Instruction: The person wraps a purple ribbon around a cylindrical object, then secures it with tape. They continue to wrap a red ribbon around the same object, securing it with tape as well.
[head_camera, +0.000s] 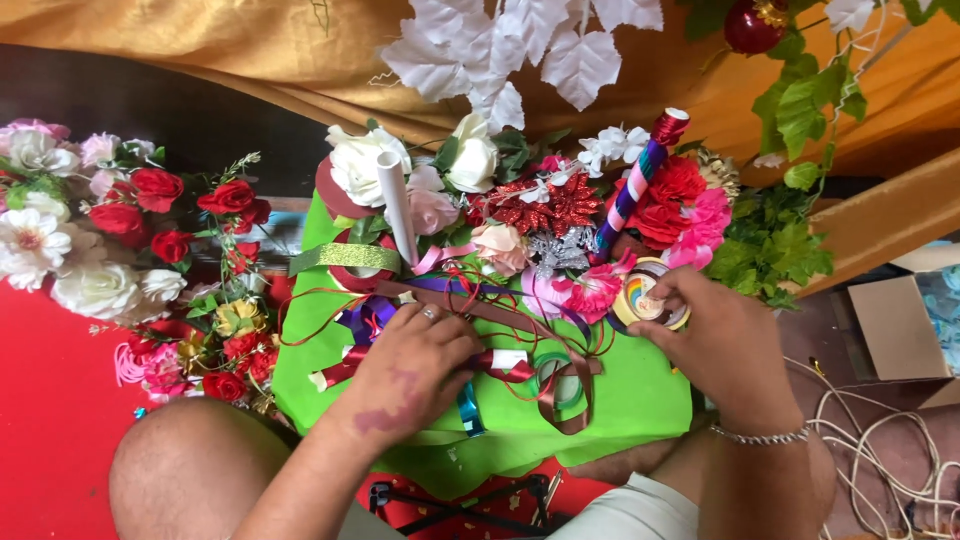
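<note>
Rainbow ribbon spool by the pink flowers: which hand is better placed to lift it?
Right. The right hand already has its fingers on the rainbow ribbon spool. The left hand is across the green sheet, resting on tangled ribbons.

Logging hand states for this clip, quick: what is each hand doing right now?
Left hand: grip closed on the dark red ribbon.
Right hand: grip closed on the round ribbon spool.

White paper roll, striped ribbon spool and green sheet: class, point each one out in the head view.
White paper roll (397, 205), head view, mid-tube.
Striped ribbon spool (636, 183), head view, its purple-banded middle.
Green sheet (640, 400), head view, bare right part.
</note>
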